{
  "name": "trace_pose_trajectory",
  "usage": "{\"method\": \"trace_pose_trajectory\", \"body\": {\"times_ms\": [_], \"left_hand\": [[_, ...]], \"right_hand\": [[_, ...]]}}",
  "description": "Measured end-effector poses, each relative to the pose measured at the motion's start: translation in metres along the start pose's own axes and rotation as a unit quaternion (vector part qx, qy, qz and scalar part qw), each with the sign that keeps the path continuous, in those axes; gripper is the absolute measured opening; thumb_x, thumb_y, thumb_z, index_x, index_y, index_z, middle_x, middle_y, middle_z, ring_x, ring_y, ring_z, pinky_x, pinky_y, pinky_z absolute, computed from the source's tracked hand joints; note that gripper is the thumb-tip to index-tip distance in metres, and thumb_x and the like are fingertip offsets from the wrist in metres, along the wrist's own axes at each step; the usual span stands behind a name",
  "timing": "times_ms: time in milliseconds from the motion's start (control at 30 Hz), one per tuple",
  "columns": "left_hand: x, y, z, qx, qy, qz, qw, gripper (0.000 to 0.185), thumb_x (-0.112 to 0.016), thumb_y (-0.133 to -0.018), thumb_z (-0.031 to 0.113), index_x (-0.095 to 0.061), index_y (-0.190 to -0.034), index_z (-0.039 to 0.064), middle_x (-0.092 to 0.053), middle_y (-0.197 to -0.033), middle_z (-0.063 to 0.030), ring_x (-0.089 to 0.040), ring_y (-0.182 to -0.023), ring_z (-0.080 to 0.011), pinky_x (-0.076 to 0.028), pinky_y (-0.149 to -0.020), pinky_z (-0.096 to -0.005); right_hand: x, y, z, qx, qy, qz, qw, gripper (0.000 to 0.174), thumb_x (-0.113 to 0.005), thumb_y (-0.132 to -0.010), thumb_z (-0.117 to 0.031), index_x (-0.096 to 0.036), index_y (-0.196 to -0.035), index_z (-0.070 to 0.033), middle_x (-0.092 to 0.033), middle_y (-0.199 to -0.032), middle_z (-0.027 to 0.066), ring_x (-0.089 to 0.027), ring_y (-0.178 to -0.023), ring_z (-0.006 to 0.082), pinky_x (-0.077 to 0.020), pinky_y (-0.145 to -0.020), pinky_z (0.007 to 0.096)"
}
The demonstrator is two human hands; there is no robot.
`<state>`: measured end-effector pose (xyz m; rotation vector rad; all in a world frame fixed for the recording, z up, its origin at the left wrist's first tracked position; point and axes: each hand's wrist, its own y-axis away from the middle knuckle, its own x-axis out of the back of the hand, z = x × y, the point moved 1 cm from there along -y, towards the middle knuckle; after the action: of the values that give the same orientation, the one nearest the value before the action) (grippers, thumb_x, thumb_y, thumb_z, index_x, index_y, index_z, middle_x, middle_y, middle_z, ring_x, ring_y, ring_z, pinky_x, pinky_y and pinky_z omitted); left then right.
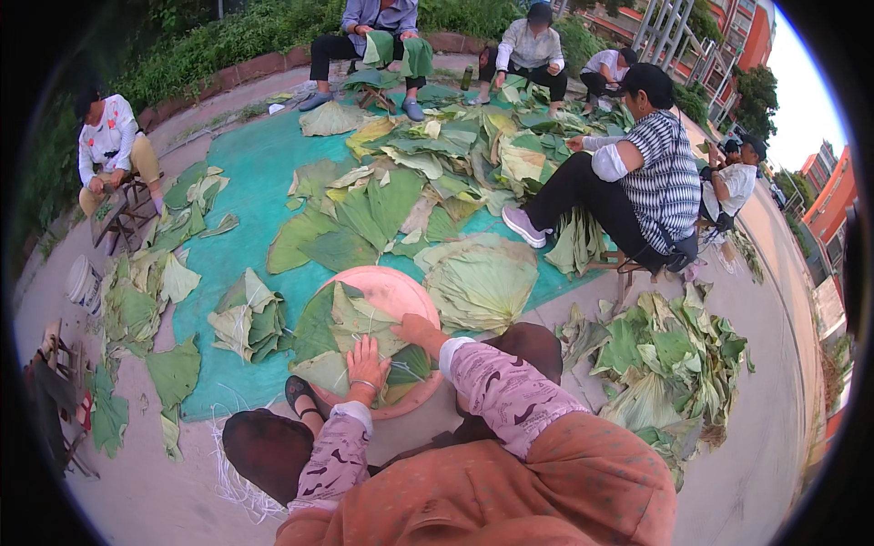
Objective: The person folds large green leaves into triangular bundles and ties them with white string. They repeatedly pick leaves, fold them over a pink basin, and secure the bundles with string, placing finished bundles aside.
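A bundle of large green lotus-like leaves (322,321), bound with thin white string (408,370), lies across a round pink plastic basin (418,290) between my feet. My left hand (367,368) rests flat on the leaves, fingers spread, with a band around its wrist. Curled at the bundle's right side, my right hand (414,332) appears to grip the string; its fingertips are partly hidden. Another tied leaf bundle (251,317) sits left of the basin. Flattened pale leaves (481,280) are stacked just beyond its right side.
A leaf heap (437,157) covers much of the green ground sheet (235,177). More leaves (666,355) lie at right. Loose white string (249,488) is near my left knee. A white bucket (84,283) stands left. Several people sit around, one (642,157) close on the right.
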<state>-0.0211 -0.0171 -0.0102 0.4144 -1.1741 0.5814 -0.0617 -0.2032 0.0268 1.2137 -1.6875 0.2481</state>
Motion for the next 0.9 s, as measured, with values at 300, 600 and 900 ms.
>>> {"method": "trace_pose_trajectory", "body": {"times_ms": [300, 600, 900], "left_hand": [[0.027, -0.001, -0.014, -0.026, 0.16, 0.117, 0.98, 0.056, -0.05, -0.083, 0.031, -0.034, -0.131, 0.007, -0.031, -0.137, -0.0167, -0.034, -0.123, -0.0332, -0.026, -0.1, -0.0443], [0.027, 0.085, -0.103, 0.438, 0.303, 0.284, 0.797, 0.057, -0.068, -0.072, 0.026, -0.046, -0.114, -0.005, -0.052, -0.108, -0.0257, -0.052, -0.102, -0.0346, -0.041, -0.086, -0.0413], [0.004, 0.075, -0.038, 0.482, 0.728, 0.122, 0.471, 0.049, -0.069, -0.075, 0.033, -0.051, -0.114, 0.008, -0.06, -0.106, -0.0116, -0.06, -0.09, -0.0296, -0.048, -0.074, -0.0529]], "right_hand": [[-0.005, 0.0, 0.01, -0.011, -0.068, 0.017, 0.997, 0.051, -0.063, -0.072, -0.039, -0.06, -0.096, 0.006, -0.059, -0.099, 0.0262, -0.057, -0.095, 0.0357, -0.0451, -0.081, 0.0409], [-0.035, -0.004, -0.017, -0.05, -0.164, -0.037, 0.984, 0.045, -0.07, -0.068, -0.032, -0.062, -0.079, 0.011, -0.062, -0.071, 0.0173, -0.061, -0.063, 0.0243, -0.0469, -0.055, 0.0367], [-0.037, 0.006, 0.018, -0.165, -0.469, -0.132, 0.858, 0.036, -0.065, -0.077, -0.021, -0.058, -0.097, 0.008, -0.063, -0.089, 0.0157, -0.062, -0.073, 0.0257, -0.0501, -0.065, 0.038]]}}
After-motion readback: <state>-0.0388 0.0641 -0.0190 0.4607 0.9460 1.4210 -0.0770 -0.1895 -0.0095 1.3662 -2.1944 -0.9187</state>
